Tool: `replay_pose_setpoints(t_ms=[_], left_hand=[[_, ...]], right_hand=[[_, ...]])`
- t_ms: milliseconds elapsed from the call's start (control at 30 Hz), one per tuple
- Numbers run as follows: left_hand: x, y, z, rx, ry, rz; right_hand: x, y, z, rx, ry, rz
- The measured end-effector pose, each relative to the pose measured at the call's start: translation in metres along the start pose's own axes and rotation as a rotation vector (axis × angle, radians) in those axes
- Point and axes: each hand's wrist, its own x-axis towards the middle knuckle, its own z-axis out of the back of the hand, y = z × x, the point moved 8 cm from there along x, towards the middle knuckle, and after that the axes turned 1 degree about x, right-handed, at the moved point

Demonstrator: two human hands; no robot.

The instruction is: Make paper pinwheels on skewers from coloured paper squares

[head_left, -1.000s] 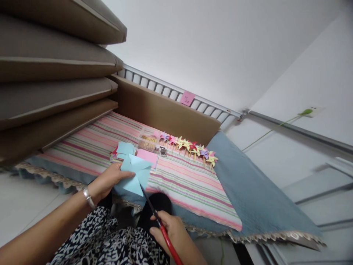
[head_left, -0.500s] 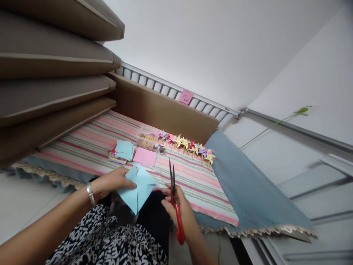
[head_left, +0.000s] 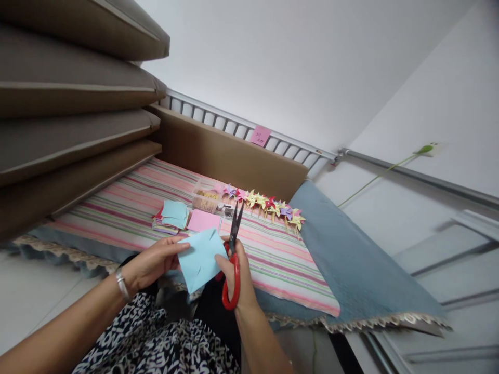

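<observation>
A light blue paper square (head_left: 198, 259) with cut slits is held between both hands above my lap. My left hand (head_left: 154, 264) pinches its left edge with thumb and fingers. My right hand (head_left: 236, 280) grips red-handled scissors (head_left: 233, 259), blades pointing up and slightly parted, while its fingers also touch the paper's right edge. A silver bracelet sits on my left wrist.
On the striped cloth (head_left: 273, 259) lie a stack of coloured paper squares (head_left: 171, 215), a pink square (head_left: 204, 221), a clear plastic box (head_left: 206, 197) and a row of small paper pinwheels (head_left: 268, 205). A cardboard panel (head_left: 226, 156) stands behind; grey cushions (head_left: 70, 104) are stacked at left.
My right hand brought the scissors up from the lower right, turned the blades upward and moved in against the paper's right edge. The blue paper turned in my left hand.
</observation>
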Motion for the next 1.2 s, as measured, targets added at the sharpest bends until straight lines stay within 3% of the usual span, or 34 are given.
replay_pose_setpoints(t_ms=[133, 233, 333, 500, 633, 833, 1200], left_hand=[[0.004, 0.016, -0.008, -0.141, -0.032, -0.024], [0.006, 0.025, -0.017, -0.154, -0.058, -0.033], [0.006, 0.019, -0.014, -0.107, -0.138, -0.084], [0.001, -0.003, 0.011, 0.027, -0.266, -0.163], [-0.004, -0.012, 0.028, 0.124, -0.345, -0.145], [-0.004, -0.018, 0.024, 0.182, -0.299, -0.08], [-0.006, -0.016, 0.021, 0.212, -0.268, -0.041]], right_hand=[[-0.004, -0.003, 0.001, 0.038, -0.126, 0.018], [-0.007, -0.003, -0.007, 0.008, -0.126, 0.016], [-0.009, 0.0, -0.01, -0.074, -0.105, 0.041], [-0.022, -0.009, -0.008, -0.229, 0.097, -0.04], [-0.047, -0.02, 0.003, -0.397, 0.237, -0.146], [-0.072, -0.024, 0.014, -0.578, 0.363, -0.294], [-0.074, -0.024, 0.012, -0.636, 0.426, -0.379]])
